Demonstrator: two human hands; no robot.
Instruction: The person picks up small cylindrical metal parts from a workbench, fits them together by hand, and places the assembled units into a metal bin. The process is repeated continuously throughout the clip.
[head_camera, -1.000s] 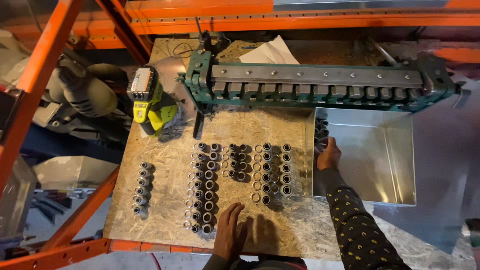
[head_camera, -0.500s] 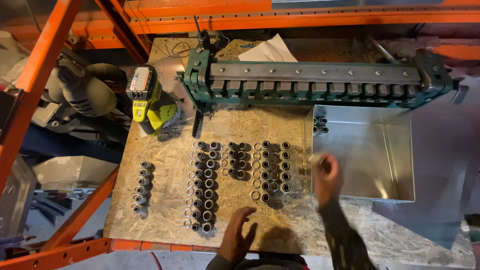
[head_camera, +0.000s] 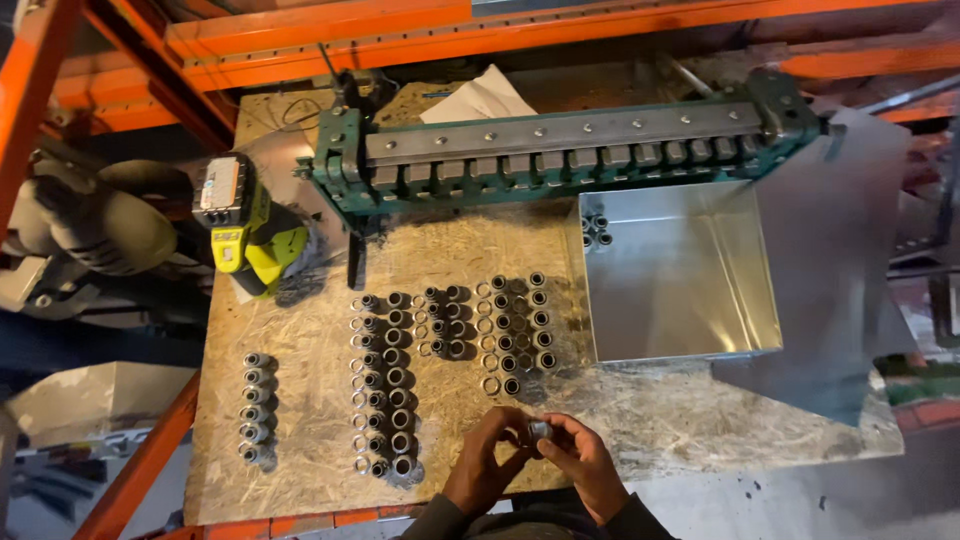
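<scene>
A second ago my right hand (head_camera: 590, 462) was out at the edge of the metal tray (head_camera: 680, 275) and my left hand (head_camera: 490, 462) lay flat near the front of the surface (head_camera: 300, 400). Half a second ago the right was coming back with something small in it. Now both hands have met at the near edge, just in front of me, so the reaching is over and the close work has begun, as I judge it.

Between them sits one small metal sleeve (head_camera: 540, 430), a short grey cylinder. The fingers of both hands are curled in around it, tips pinching it from either side (which hand bears more of it I cannot tell, the piece is so small). Neither hand is spread open; both are closed down to the width of that one part.

The sleeve is raised a little off the board, just this side of the nearest rows of sleeves (head_camera: 510, 330), which stand in neat columns across the middle. A few more lie in the tray's far corner. The green bending brake (head_camera: 570, 150) runs across the back, well apart from my hands, with the yellow-green drill (head_camera: 240, 230) at its left.
</scene>
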